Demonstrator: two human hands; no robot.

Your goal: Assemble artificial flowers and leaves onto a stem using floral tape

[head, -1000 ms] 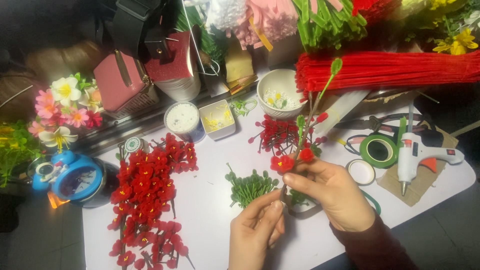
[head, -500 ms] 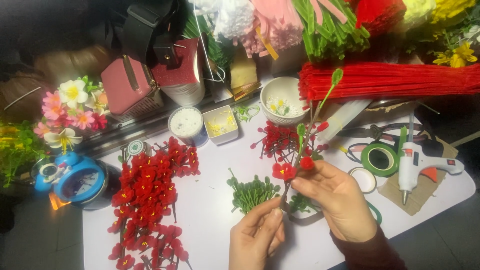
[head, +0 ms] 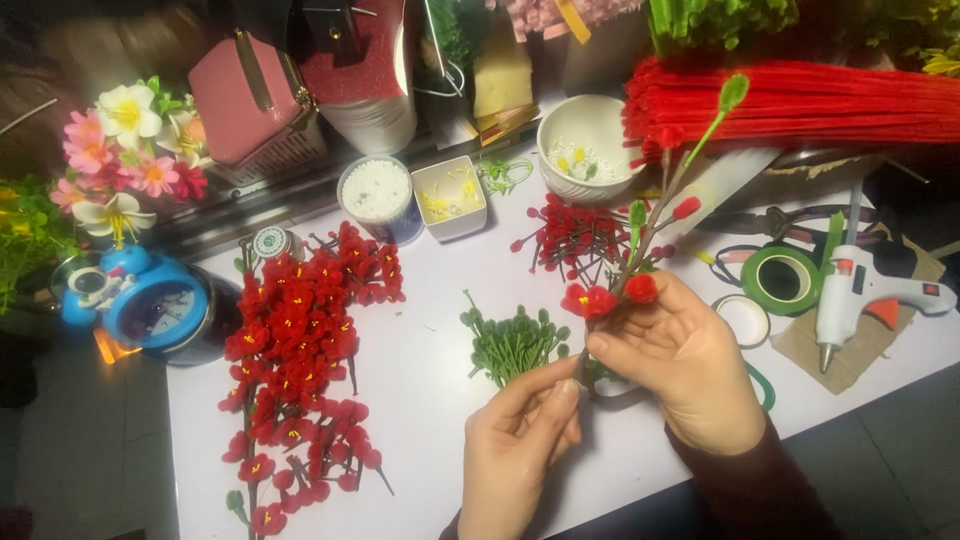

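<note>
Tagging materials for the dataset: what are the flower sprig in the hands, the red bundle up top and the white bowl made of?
Flower sprig: likely fuzzy chenille wire, matte red and green, thin stiff stem.
Red bundle: looks the same, straight fuzzy rods.
White bowl: glossy, ceramic or plastic; unclear.

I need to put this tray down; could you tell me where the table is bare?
Bare table lies between the red sprays and green stems, down to the near edge. It is crowded by the bowl, tape and glue gun.
</note>
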